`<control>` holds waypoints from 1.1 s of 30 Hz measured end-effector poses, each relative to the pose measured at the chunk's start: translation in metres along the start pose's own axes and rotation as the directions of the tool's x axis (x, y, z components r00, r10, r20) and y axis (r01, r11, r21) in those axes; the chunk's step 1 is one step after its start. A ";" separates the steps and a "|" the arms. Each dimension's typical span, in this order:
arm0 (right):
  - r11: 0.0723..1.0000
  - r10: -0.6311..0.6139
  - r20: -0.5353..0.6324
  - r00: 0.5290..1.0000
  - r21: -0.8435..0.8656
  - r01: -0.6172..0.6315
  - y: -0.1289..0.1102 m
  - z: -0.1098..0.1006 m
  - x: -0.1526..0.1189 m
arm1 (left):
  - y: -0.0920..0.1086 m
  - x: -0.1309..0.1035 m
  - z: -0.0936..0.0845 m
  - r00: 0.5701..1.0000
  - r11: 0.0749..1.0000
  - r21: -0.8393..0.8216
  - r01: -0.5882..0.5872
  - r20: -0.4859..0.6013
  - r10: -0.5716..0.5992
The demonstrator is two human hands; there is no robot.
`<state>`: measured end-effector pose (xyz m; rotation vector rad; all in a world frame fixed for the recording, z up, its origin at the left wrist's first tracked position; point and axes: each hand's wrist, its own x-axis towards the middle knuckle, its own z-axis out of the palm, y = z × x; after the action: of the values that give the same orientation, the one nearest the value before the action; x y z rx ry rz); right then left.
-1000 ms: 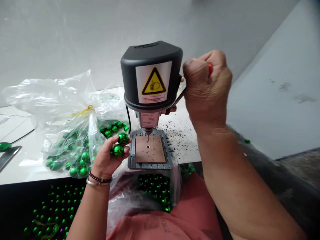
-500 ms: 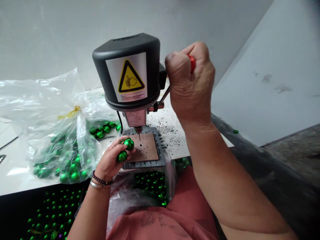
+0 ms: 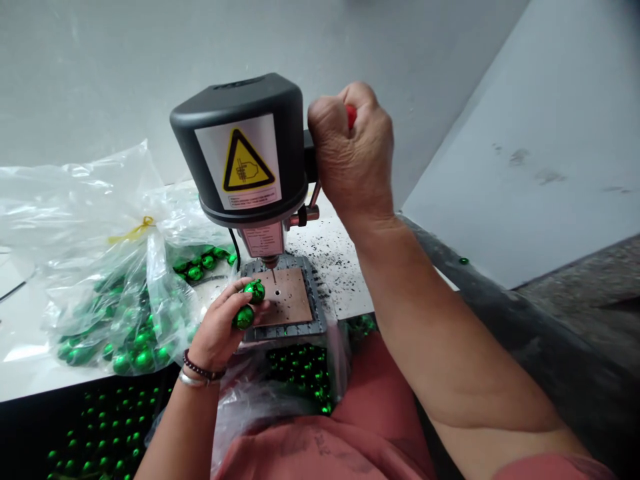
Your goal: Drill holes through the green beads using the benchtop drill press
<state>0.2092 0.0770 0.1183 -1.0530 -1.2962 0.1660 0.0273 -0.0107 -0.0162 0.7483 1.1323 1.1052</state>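
Note:
My left hand point(image 3: 220, 323) is closed on two shiny green baubles, one upper bauble point(image 3: 255, 291) and one lower bauble point(image 3: 244, 317). It sits at the left edge of the brown board point(image 3: 295, 303) under a small drill press point(image 3: 240, 153). The drill bit point(image 3: 274, 275) points down above the board, to the right of the baubles and apart from them. High on the right, my right hand point(image 3: 355, 150) wraps round the red-knobbed lever point(image 3: 351, 117) of the drill press; most of the knob is hidden by the fingers.
A clear plastic bag point(image 3: 145, 293) of green baubles, tied with yellow string point(image 3: 135, 230), lies on the white table point(image 3: 25, 370) at left. Dark shavings point(image 3: 327, 257) litter the table right of the press. More baubles point(image 3: 300, 373) lie below the table edge.
The view has shifted slightly, so the press and right hand appear further left. Both hands keep their holds, and the upper bauble looks slightly turned.

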 end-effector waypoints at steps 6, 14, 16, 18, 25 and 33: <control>0.998 0.002 -0.026 1.000 0.064 0.000 0.002 0.003 -0.001 | 0.002 0.002 0.000 0.998 0.994 -0.101 0.046 -0.028 -0.049; 0.991 -0.001 0.004 1.000 0.134 0.001 0.002 0.001 0.000 | -0.007 0.014 0.000 0.965 0.764 0.638 -0.097 -0.129 0.230; 0.988 0.001 0.007 1.000 0.155 -0.002 0.002 0.001 -0.001 | -0.007 0.016 0.001 0.969 0.693 0.715 -0.094 -0.095 0.229; 0.986 0.007 0.013 1.000 0.165 -0.009 0.003 0.001 -0.001 | -0.006 0.019 0.003 0.975 0.638 0.762 -0.110 -0.042 0.218; 0.989 0.020 0.028 0.999 0.148 -0.024 0.003 0.002 0.000 | -0.003 0.025 0.013 0.968 0.481 0.865 -0.140 0.017 0.251; 0.987 0.005 0.040 0.999 0.158 -0.012 0.003 0.000 -0.002 | -0.005 0.034 0.019 0.961 0.282 0.945 -0.166 0.090 0.263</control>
<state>0.2100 0.0769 0.1152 -0.9236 -1.2919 0.2930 0.0485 0.0216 -0.0256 1.8740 1.8187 0.5405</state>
